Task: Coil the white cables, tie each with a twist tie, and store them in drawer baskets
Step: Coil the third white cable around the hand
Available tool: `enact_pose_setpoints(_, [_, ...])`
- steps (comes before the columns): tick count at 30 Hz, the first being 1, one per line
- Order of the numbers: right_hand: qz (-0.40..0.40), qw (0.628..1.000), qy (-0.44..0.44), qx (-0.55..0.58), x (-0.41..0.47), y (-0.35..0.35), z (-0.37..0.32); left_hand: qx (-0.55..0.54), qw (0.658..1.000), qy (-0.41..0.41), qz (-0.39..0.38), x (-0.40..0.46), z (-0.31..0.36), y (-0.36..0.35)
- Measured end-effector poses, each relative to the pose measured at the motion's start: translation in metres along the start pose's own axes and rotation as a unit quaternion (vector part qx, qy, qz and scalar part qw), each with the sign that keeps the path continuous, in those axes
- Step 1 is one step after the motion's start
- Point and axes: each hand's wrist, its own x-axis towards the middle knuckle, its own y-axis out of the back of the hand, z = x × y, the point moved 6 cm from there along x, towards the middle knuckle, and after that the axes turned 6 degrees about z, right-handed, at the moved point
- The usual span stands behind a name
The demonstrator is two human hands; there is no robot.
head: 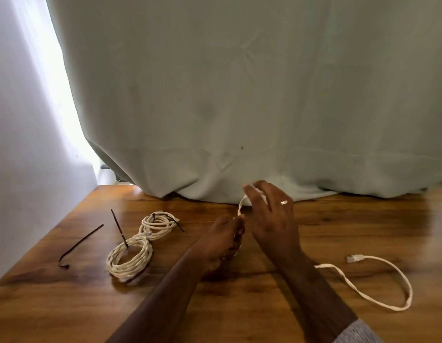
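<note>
White flat cable [378, 289] is what you're coiling now. Your left hand [223, 240] is gripping the started loops, fingers curled round them, held just above the wooden table [264, 318]. Your right hand [270, 214] is leading a strand up from that bundle, fingers mostly extended with the strand running through them; I can't tell how firmly it's pinched. Hands are working close together, nearly touching.

For this step: keep feeding the flat side flat so it isn't twisting, match each loop to the last, and let the slack tail slide across the wood toward you. The tail is lying in a wide open curve to your right, its clear plug [354, 258] resting on the table.

Materials: this cable is ribbon-like, limp and slightly glossy. The two finished coils [131, 253] to your left look twisted and rope-like, one behind the other, each tied with a dark twist tie. A spare tie [79, 245] is lying further left, thin, stiff, hooked at one end. Pale green curtain [239, 95] is hanging behind. No drawer baskets are in view.
</note>
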Motion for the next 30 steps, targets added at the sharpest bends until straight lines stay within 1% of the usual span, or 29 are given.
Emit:
enact_pose_setpoints(1, [-0.012,1.0,0.017,0.014,-0.002,-0.004,-0.004,-0.02,1.0,0.006,-0.003,-0.001,0.002,-0.001])
enact_pose_setpoints(4, [-0.052,0.997,0.033,0.039,-0.011,-0.018,-0.006,-0.064,0.997,0.033,-0.011,-0.003,0.005,-0.002])
enact_pose_setpoints(7, [-0.056,0.996,0.037,0.059,-0.013,-0.023,-0.001,-0.134,0.988,0.051,-0.053,-0.005,0.009,-0.001])
enact_pose_setpoints(9, [-0.036,0.997,0.046,0.048,-0.012,-0.02,0.002,-0.186,0.976,0.059,-0.1,-0.006,0.011,0.0])
enact_pose_setpoints(13, [-0.001,0.998,0.07,-0.006,-0.007,-0.009,0.003,-0.25,0.935,0.068,-0.24,-0.015,0.016,-0.005])
enact_pose_setpoints(15, [0.005,0.997,0.077,-0.003,-0.006,-0.006,0.002,-0.262,0.917,0.072,-0.292,-0.021,0.019,-0.009])
enact_pose_setpoints(17, [-0.014,0.997,0.063,0.035,-0.004,-0.008,0.003,-0.27,0.904,0.072,-0.324,-0.023,0.022,-0.01])
enact_pose_setpoints(19, [-0.041,0.995,0.021,0.092,-0.004,-0.014,0.006,-0.274,0.904,0.068,-0.323,-0.021,0.024,-0.006])
enact_pose_setpoints(21, [-0.056,0.984,-0.051,0.159,-0.008,-0.019,0.007,-0.273,0.913,0.063,-0.297,-0.017,0.025,-0.001])
enact_pose_setpoints(23, [-0.094,0.957,-0.149,0.229,-0.014,-0.027,0.005,-0.281,0.919,0.052,-0.27,-0.014,0.026,0.003])
enact_pose_setpoints(25, [-0.112,0.934,-0.22,0.258,-0.019,-0.033,0.004,-0.296,0.92,0.028,-0.255,-0.012,0.03,0.007])
enact_pose_setpoints(27, [-0.112,0.927,-0.239,0.266,-0.021,-0.036,0.004,-0.312,0.916,0.005,-0.252,-0.01,0.034,0.011])
enact_pose_setpoints(30, [-0.133,0.914,-0.232,0.306,-0.026,-0.044,0.006,-0.319,0.911,-0.001,-0.261,-0.012,0.036,0.014])
